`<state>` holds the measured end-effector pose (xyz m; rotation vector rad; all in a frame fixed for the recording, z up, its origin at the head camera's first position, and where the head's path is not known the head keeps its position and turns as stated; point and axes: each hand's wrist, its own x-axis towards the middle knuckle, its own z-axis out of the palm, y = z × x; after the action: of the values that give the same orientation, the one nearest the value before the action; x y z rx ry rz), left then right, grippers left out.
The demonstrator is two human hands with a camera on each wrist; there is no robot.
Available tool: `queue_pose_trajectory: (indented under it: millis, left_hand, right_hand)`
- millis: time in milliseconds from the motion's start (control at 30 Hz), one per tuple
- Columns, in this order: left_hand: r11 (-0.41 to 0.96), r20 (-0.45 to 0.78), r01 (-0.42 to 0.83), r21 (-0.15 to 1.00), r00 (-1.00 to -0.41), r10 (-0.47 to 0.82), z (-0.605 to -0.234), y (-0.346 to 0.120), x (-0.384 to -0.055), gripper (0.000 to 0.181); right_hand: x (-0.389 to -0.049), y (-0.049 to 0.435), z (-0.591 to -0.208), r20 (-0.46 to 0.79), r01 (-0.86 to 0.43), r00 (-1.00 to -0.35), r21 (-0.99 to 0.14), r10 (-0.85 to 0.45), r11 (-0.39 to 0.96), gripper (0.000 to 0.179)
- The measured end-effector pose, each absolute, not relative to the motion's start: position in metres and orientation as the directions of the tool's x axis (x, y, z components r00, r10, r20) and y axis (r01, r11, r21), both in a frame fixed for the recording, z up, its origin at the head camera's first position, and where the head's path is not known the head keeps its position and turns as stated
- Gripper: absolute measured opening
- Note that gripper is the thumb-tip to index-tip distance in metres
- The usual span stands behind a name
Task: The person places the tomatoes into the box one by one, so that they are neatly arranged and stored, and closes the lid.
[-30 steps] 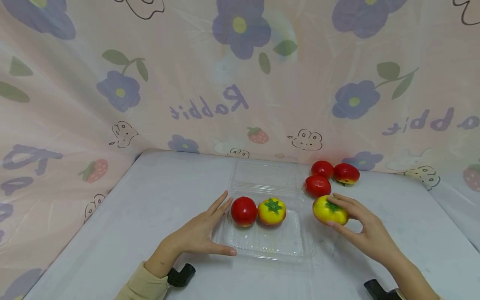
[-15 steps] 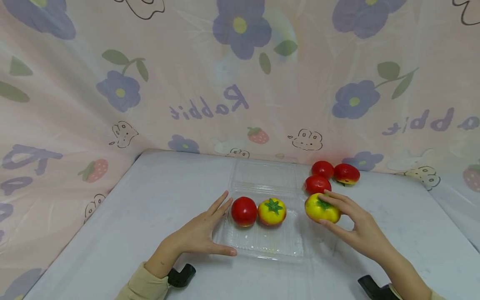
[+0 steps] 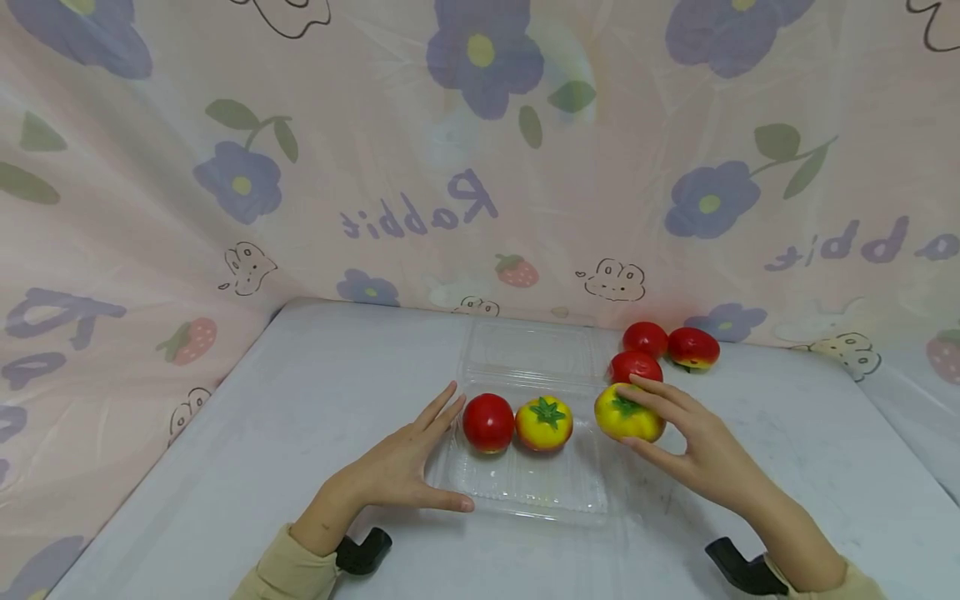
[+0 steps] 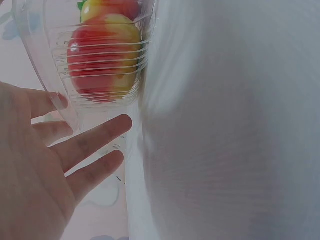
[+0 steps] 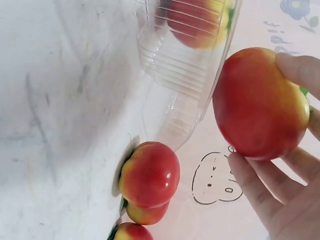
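Observation:
My right hand holds a yellow and red toy tomato with a green star-shaped leaf, at the right rim of a clear plastic clamshell box. In the right wrist view the thumb and fingers grip this held tomato from its sides, above the table. Inside the box sit a red tomato and a yellow tomato, side by side. My left hand lies at the box's left side, thumb and fingers spread. The left wrist view shows its straight fingers next to the box wall.
The box's lid lies folded back toward the rear. Beyond my right hand are three red tomatoes: one in front, one behind, one at the right. A printed curtain rises behind the white table.
My right hand has moved left with the tomato, from beside the box to its right rim. The left hand and the two tomatoes in the box have stayed where they were.

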<state>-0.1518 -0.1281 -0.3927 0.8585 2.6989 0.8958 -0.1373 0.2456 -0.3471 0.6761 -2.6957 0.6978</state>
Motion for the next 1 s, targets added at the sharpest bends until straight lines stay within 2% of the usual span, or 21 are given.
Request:
queue_pose_trajectory:
  millis: [167,500,1000]
  left_hand:
    - [0.653,0.02,0.471,0.593,-0.819,0.573,-0.393,-0.128,-0.152,0.115]
    - [0.652,0.013,0.466,0.598,-0.819,0.573,-0.393,-0.127,-0.152,0.115]
    - [0.655,0.016,0.473,0.59,-0.818,0.575,-0.391,-0.128,-0.151,0.115]
  right_hand:
    - [-0.139,0.241,-0.346,0.357,-0.514,-0.848,-0.382,-0.39,0.768,0.06]
    - [-0.143,0.23,-0.345,0.347,-0.525,-0.838,-0.307,-0.42,0.794,0.066]
    - [-0.154,0.212,-0.351,0.38,-0.572,-0.779,-0.103,-0.499,0.814,0.069]
